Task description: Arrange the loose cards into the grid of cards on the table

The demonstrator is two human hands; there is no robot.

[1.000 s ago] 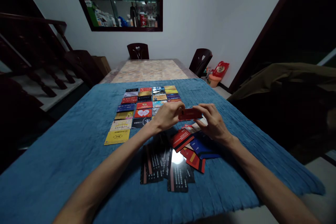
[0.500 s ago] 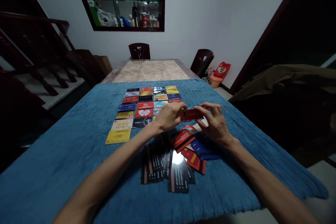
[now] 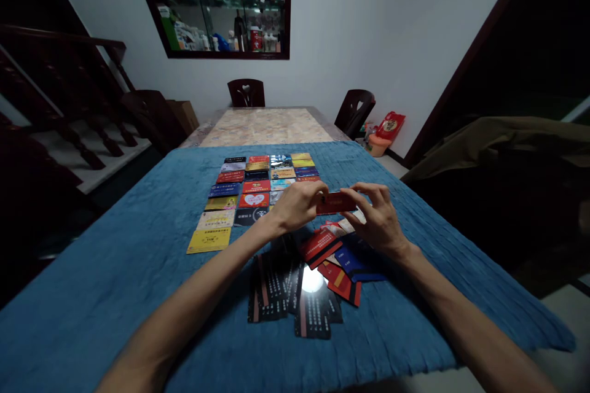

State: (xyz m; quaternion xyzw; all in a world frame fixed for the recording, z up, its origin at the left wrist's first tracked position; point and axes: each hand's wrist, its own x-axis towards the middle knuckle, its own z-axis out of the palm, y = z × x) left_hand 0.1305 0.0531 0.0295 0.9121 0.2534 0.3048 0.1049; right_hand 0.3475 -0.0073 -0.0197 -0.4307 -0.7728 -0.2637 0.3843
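Observation:
Between my two hands is a dark red card [image 3: 337,202], tilted up above the cloth. My left hand [image 3: 302,204] pinches its left end, and the fingers of my right hand [image 3: 378,218] close on its right end. Below the right hand lies a loose pile of red cards [image 3: 321,245] and blue cards [image 3: 362,261], overlapping each other. Nearer to me, black cards [image 3: 316,310] with printed text lie fanned out, one with a bright glare. Left of my hands, several cards lie in columns, with a yellow card [image 3: 209,241] closest; my left hand hides part of them.
A blue cloth [image 3: 138,270] covers the near part of the table; the patterned tabletop [image 3: 271,124] shows beyond it. Dark wooden chairs [image 3: 246,93] stand around. A wall cabinet with glass shelves [image 3: 221,1] is at the back, a red bag [image 3: 390,126] at right.
The view has tipped slightly upward, so the whole scene sits a little lower. Both hands stay on the dark red card, whose front now faces me a bit more.

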